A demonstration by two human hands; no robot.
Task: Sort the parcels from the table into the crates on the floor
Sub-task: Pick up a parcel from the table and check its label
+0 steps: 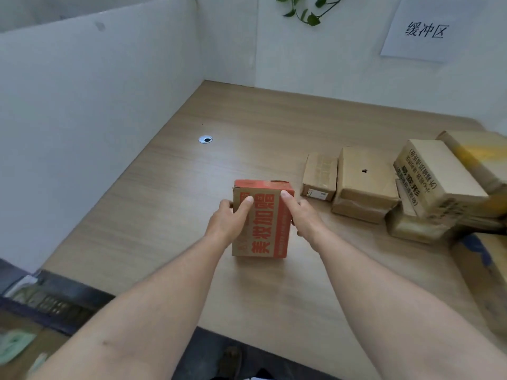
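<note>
The left hand (229, 219) and right hand (303, 216) are gripping the red-printed parcel (263, 229) by opposite sides, probably for a balanced lift; brown parcels (365, 185) are lying right of it.

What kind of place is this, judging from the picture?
Probably a small parcel-sorting station: cardboard parcels lie on a wooden table enclosed by white partitions, a paper sign hangs above, and the left hand and right hand grip a red-printed box.

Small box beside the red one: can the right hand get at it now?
Likely yes: the small box lies just right of the right hand with bare table between, but that hand now holds the red box.
</note>
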